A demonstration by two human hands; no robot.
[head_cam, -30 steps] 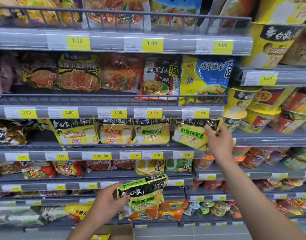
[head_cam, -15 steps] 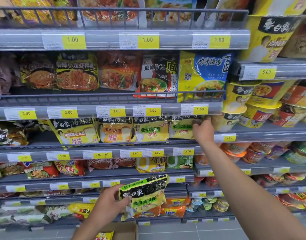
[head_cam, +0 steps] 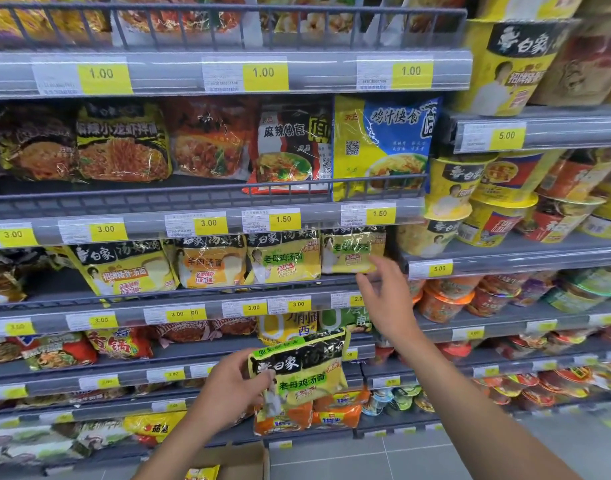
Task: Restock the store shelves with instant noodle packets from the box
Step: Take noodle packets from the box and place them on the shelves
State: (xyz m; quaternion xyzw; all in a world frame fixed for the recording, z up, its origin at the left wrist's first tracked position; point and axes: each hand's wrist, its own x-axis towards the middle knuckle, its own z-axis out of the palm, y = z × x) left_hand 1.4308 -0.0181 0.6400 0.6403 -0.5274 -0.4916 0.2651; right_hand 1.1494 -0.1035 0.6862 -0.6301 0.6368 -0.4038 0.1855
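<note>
Left hand: your left hand [head_cam: 233, 393] grips one noodle packet by its left side, with the thumb across the front and the other fingers hidden behind it.
Held packet: the held packet [head_cam: 307, 375] is yellow with a black top band and a green label. It is upright with a slight tilt, up in the air in front of the lower shelves and above the box.
Right hand: your right hand [head_cam: 387, 303] is raised with its fingers loosely spread, and it has hold of nothing. Its fingertips sit at the lower right corner of the shelved packet; whether they touch it cannot be told.
Shelved packet: the shelved packet [head_cam: 352, 251] has the same design as the held one. It stands at the right end of its row, behind the wire rail, and its print is blurred.
Row: three more yellow packets [head_cam: 283, 258] stand side by side to its left.
Shelf: the shelf [head_cam: 130, 317] carrying this row has yellow price tags [head_cam: 298, 304] reading 3.00 along its front strip.
Box: an open cardboard box [head_cam: 238, 460] sits at the bottom edge of the view, below your left forearm. A yellow pack [head_cam: 201, 474] shows inside it.
Right bay: cup noodles [head_cam: 487, 216] are stacked on the shelves beside your right hand.
</note>
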